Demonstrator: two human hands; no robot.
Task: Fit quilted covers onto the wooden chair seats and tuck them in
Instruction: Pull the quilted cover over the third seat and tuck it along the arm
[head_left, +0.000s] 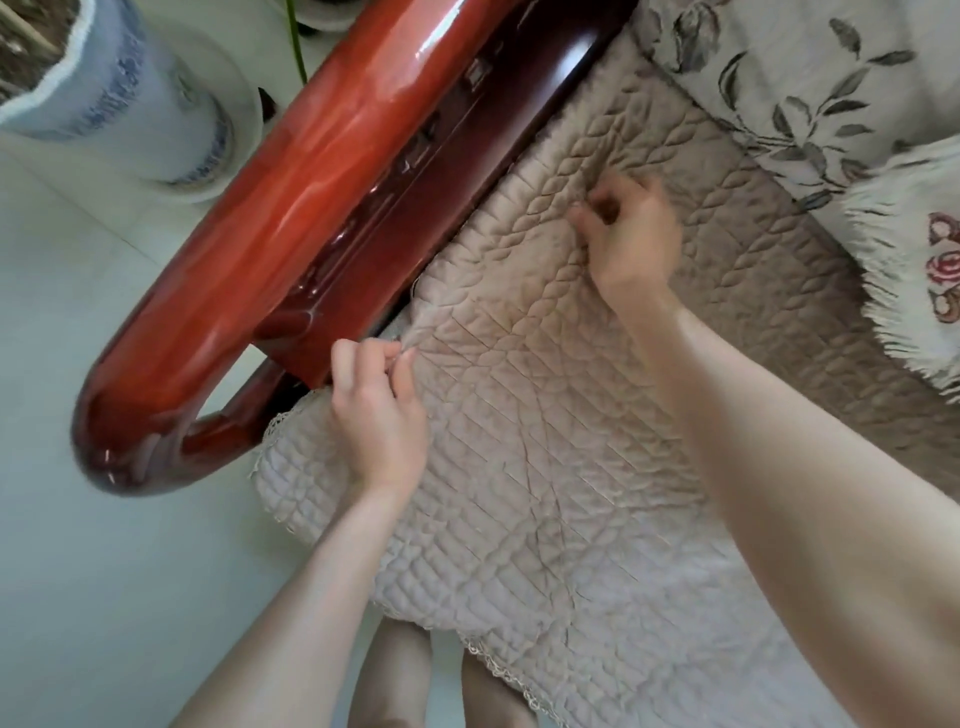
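Note:
A beige quilted cover (545, 415) lies spread over the seat of a glossy red-brown wooden chair, whose thick armrest (291, 218) runs diagonally on the left. My left hand (379, 410) pinches the cover's edge next to the armrest, near the seat's front corner. My right hand (631, 234) has curled fingers gripping the cover further back along the same armrest edge. The cover's lace-trimmed front (498, 670) hangs over the seat's front edge. The seat wood itself is hidden under the fabric.
A blue-and-white ceramic planter (130, 98) stands on the pale tiled floor (104, 545) left of the armrest. A leaf-patterned cushion (779, 88) and a fringed cloth with a rose (924, 270) lie at the back right. A person's legs (395, 680) show below.

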